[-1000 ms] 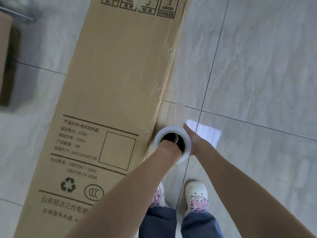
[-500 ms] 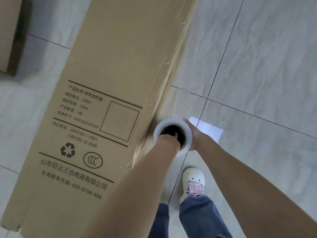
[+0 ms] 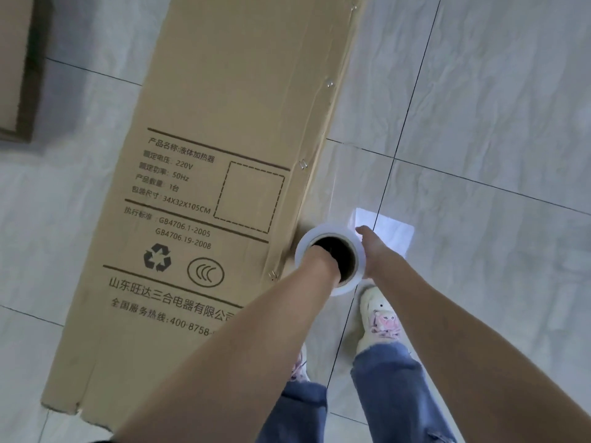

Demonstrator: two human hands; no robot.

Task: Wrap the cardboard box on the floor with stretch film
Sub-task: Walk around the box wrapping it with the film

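Box: long brown cardboard box lying flat on the pale grey tiled floor, at the left of the person's feet.
Printing on box: "220V", "50Hz", "34X32X105CM", "GB4706.1-2005", "GB4706.19-2008", "400-8758-", Chinese lines, a recycling symbol, a CCC mark, an empty dashed square.
Film: white roll of clear stretch film, seen end-on, held just beside the box's right edge; a clear sheet runs from it along that side.
Left hand: pushed into the roll's dark core; fingers hidden, so their state cannot be told.
Right hand: against the roll's outer right side, fingers straight and together.
Other: white sneaker with pink laces; blue jeans; second brown carton at upper left.
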